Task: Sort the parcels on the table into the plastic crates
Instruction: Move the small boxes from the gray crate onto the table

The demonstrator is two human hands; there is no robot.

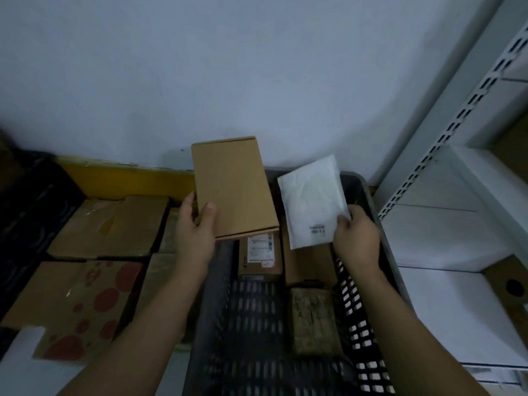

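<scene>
Head view looks down over a dark slatted plastic crate [371,338] with both arms reaching forward above it. At the crate's far end, the left hand [195,232] grips a flat brown cardboard parcel [233,187] by its near left corner, thumb on top and fingers underneath, so the parcel sits raised and tilted. The right hand [355,238] pinches the near right corner of a white padded mailer [313,201], which bears a small printed mark near that corner and hangs above the crate just right of the brown parcel; the two parcels are near each other but apart.

Below them, inside the crate, lie a small brown box with a white shipping label [260,257], a plain brown box [307,265] beside it on the right, and nearer the camera a dull, tape-wrapped package [313,321] against the right wall. These fill the crate's far and right floor under the held parcels.

Left of the crate, several cardboard boxes sit packed close together, among them one with red spots [83,307] and a plain one [111,227] behind it. A white metal shelving unit [457,155] stands to the right, close to the crate's rim, and a pale wall [228,67] rises behind.
</scene>
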